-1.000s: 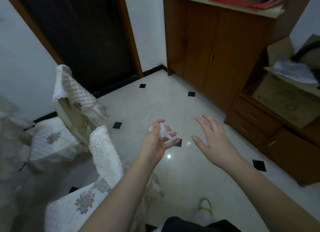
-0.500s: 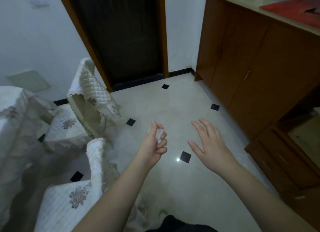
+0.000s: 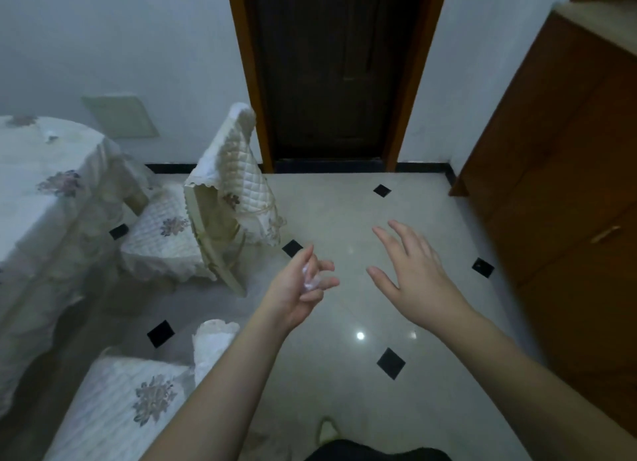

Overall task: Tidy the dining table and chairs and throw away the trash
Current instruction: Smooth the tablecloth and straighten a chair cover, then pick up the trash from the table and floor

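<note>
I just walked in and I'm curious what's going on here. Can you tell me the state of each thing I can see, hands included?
Left hand: fingers curled, holding the crumpled white trash.
Right hand: empty, fingers spread.
Door: closed.
Far chair: upright, covered, turned toward the dining table.
Near chair: covered, partly out of view.
Cabinet: doors closed.

We're in a home dining room: round table draped in white floral cloth [image 3: 51, 184], quilted-covered chairs [image 3: 193, 226], brown wooden sideboard [image 3: 558, 171], dark wooden door [image 3: 331, 74].

2 bare, sleeveless forearms [image 3: 220, 391]; dark garment [image 3: 375, 453] below.
</note>
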Action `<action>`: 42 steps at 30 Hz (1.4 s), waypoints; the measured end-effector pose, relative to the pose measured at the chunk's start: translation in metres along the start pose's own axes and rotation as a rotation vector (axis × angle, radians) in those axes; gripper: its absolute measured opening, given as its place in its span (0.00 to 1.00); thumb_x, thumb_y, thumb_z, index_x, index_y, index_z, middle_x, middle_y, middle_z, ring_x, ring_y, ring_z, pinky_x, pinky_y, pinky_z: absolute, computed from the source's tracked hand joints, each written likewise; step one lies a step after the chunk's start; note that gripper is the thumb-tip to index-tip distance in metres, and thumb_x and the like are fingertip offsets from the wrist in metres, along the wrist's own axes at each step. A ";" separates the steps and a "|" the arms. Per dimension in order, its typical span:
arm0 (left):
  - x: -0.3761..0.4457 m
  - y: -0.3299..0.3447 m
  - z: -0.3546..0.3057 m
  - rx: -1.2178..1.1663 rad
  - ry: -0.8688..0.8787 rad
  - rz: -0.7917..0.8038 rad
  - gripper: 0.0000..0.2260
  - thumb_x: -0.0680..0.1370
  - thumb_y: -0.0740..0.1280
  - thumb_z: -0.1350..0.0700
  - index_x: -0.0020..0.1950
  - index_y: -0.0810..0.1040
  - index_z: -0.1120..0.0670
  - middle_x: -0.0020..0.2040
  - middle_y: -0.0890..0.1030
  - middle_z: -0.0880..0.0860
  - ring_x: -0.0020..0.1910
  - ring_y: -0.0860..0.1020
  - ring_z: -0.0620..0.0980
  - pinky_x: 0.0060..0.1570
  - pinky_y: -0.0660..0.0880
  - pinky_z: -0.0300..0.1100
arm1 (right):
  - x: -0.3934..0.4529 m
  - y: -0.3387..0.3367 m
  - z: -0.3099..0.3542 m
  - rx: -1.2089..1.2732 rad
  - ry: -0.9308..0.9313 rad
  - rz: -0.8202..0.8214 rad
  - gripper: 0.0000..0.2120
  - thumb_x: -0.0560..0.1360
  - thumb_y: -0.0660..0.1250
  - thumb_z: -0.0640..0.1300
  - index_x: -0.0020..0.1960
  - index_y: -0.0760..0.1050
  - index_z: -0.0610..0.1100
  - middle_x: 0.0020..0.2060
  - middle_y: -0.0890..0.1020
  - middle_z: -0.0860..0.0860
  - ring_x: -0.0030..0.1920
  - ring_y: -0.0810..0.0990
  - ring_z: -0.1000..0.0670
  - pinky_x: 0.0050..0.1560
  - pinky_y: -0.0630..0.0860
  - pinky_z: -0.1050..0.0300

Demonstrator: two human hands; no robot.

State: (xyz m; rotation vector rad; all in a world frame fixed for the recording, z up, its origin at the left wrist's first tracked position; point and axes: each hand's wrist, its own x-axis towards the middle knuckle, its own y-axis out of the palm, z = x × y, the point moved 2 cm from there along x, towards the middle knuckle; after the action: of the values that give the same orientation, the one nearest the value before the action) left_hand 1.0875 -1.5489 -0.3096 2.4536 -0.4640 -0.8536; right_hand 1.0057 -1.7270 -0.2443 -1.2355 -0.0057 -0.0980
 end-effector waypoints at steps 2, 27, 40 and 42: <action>0.010 -0.004 -0.019 0.062 0.001 -0.021 0.25 0.81 0.59 0.49 0.24 0.65 0.54 0.28 0.74 0.53 0.21 0.73 0.46 0.14 0.50 0.30 | 0.027 0.000 0.008 0.019 -0.011 -0.026 0.29 0.79 0.56 0.57 0.77 0.51 0.52 0.76 0.55 0.49 0.74 0.53 0.49 0.72 0.53 0.50; 0.131 -0.130 -0.230 -0.331 0.400 -0.672 0.02 0.70 0.62 0.58 0.37 0.71 0.53 0.31 0.67 0.50 0.19 0.61 0.44 0.20 0.51 0.33 | 0.392 0.090 0.118 0.093 -0.666 0.265 0.28 0.79 0.51 0.60 0.77 0.52 0.54 0.77 0.53 0.49 0.76 0.50 0.47 0.73 0.50 0.49; 0.065 -0.194 -0.239 -0.675 0.669 -1.014 0.01 0.70 0.65 0.61 0.40 0.73 0.56 0.39 0.75 0.54 0.30 0.71 0.48 0.24 0.67 0.34 | 0.450 0.137 0.249 0.128 -1.029 0.381 0.27 0.79 0.55 0.58 0.75 0.58 0.49 0.75 0.59 0.46 0.75 0.55 0.44 0.73 0.54 0.47; 0.050 -0.209 -0.238 -0.694 0.705 -1.033 0.02 0.69 0.66 0.60 0.39 0.74 0.56 0.39 0.76 0.55 0.32 0.73 0.48 0.25 0.69 0.34 | 0.443 0.145 0.273 0.130 -1.088 0.404 0.28 0.79 0.53 0.58 0.76 0.55 0.50 0.76 0.56 0.47 0.75 0.52 0.45 0.73 0.52 0.48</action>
State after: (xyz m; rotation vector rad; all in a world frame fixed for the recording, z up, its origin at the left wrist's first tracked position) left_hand 1.3114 -1.3200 -0.2875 1.9978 1.2200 -0.2993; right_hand 1.4718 -1.4538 -0.2658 -1.0095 -0.6905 0.9154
